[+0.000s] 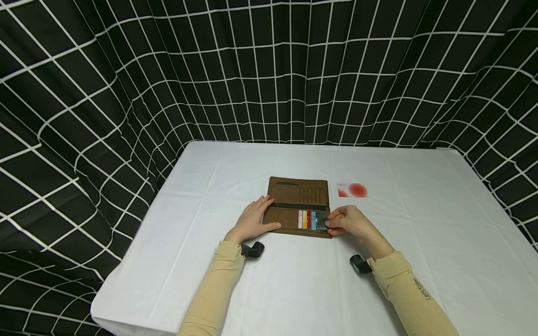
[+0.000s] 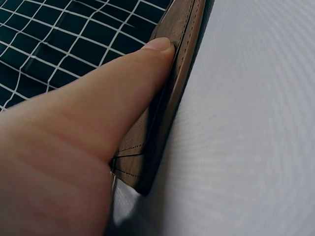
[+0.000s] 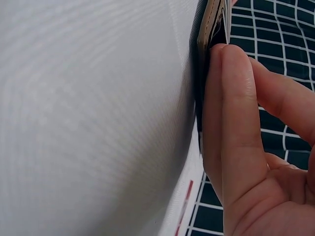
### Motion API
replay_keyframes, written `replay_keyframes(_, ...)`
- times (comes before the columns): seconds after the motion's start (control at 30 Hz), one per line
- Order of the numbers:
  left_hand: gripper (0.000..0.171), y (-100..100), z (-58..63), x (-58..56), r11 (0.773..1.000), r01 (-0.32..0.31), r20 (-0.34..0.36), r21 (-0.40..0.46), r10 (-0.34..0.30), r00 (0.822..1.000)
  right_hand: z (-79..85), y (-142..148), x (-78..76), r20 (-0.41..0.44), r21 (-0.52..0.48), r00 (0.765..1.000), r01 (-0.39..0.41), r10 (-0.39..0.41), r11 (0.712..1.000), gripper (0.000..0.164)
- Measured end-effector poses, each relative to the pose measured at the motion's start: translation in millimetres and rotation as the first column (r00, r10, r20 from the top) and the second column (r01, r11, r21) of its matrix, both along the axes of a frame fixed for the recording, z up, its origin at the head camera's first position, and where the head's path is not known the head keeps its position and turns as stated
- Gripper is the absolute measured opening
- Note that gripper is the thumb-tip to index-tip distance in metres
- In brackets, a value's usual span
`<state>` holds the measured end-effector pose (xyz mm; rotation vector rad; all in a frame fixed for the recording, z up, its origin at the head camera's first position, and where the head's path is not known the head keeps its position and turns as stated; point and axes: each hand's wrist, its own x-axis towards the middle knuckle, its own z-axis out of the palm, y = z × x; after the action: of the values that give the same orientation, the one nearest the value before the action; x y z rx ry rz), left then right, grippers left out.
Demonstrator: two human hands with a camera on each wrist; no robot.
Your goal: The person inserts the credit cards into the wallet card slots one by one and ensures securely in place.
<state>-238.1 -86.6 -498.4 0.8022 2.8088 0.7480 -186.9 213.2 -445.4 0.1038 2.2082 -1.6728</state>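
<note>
A brown bifold wallet lies open on the table, its dark fold band running across the middle. In its lower half several cards overlap in a row: white, yellow, red, blue and, at the right end, a dark grey card. My left hand rests on the wallet's left side with fingers spread; its thumb presses near the front edge. At the right edge, my right hand pinches the dark grey card between thumb and fingers. In the right wrist view, the fingertips are right at the wallet's layered edge.
A white card with a red circle lies on the table just right of the wallet's upper half. White cloth covers the table. Behind and to the sides hangs a black curtain with white grid lines.
</note>
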Motion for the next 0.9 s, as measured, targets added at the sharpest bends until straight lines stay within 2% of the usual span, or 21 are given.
replay_keyframes(0.3, 0.087, -0.9, -1.4, -0.1, 1.0, 0.006, -0.003, 0.014, -0.006, 1.0, -0.4, 0.7, 1.5, -0.006, -0.003, 1.0, -0.012, 0.012, 1.0, 0.026)
replay_keyframes(0.63, 0.086, 0.0, -0.8, 1.4, 1.0, 0.004, -0.001, 0.016, -0.004, 1.0, -0.2, 1.5, 3.9, 0.004, -0.063, 1.0, -0.009, 0.01, 0.998, 0.025)
replay_keyframes(0.9, 0.087, 0.0, -2.2, 0.3, 1.0, 0.005, -0.008, 0.02, -0.005, 1.0, -0.9, 1.3, 1.2, -0.003, -0.027, 1.0, -0.03, 0.03, 0.999, 0.024)
